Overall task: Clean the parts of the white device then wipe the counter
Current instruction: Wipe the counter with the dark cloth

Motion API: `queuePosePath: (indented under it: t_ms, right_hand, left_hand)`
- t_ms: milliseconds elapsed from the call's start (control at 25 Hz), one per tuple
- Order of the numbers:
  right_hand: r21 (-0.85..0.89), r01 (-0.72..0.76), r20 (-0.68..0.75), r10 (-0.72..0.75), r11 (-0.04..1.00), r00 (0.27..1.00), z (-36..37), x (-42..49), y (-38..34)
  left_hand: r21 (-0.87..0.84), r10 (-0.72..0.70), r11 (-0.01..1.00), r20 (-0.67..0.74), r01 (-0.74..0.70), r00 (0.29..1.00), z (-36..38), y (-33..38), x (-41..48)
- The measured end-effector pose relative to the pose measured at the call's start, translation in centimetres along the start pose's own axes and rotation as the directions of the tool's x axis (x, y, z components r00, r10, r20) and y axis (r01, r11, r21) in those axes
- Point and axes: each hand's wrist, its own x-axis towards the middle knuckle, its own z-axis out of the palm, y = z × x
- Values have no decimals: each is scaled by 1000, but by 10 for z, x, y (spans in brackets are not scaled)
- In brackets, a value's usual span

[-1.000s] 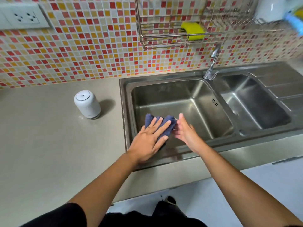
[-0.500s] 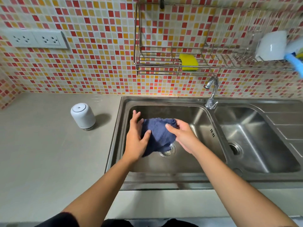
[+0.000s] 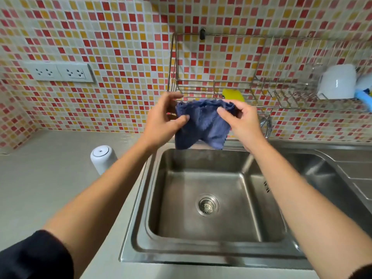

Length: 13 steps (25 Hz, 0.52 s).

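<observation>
A dark blue cloth [image 3: 203, 125] hangs in the air above the back of the left sink basin [image 3: 211, 200], just in front of the wire rack [image 3: 217, 91]. My left hand [image 3: 163, 121] pinches its left top corner and my right hand [image 3: 241, 119] pinches its right top corner, spreading it between them. The white device [image 3: 102, 160], a small round-topped cylinder, stands on the grey counter [image 3: 50, 188] left of the sink, partly hidden behind my left forearm.
The wall rack holds a yellow sponge [image 3: 233, 94], a white cup [image 3: 337, 81] and a blue item [image 3: 363, 95]. The tap [image 3: 266, 125] stands behind my right hand. A second basin [image 3: 322, 178] lies to the right. Wall sockets [image 3: 60, 72] sit above the counter.
Both hands lifted the blue cloth out of the sink basin and up to the rack's front rail, spreading it out. The view tilted upward.
</observation>
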Motion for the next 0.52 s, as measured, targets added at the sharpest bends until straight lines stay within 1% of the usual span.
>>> queuePosePath:
  t_ms: [80,120,160,240,360,440,520]
  right_hand:
    - [-11,65,-42,-65,998,997,-7,41,-18]
    - [-21,94,-60,-95,995,994,-10,61,-25]
    - [-17,107,-84,-109,994,991,-11,80,-29]
    - [-2,105,-113,-105,994,988,-13,111,-31]
    - [-54,63,-88,-67,997,994,-13,142,-20]
    - [-168,0,-69,-12,986,998,-10,152,-8]
    - [-330,-37,-29,29,943,999,-5,155,10]
  left_hand:
    - [98,129,987,-32,-126,991,-3,24,45]
    - [154,173,974,-54,-164,983,-3,33,67]
    - [205,198,962,-73,-179,978,-2,39,86]
    - [262,198,951,-108,-165,974,1,46,118]
    - [289,99,955,-112,-63,989,7,42,150]
    - [375,-13,926,-75,41,997,12,28,163]
    - [468,-112,876,-36,116,993,19,7,171]
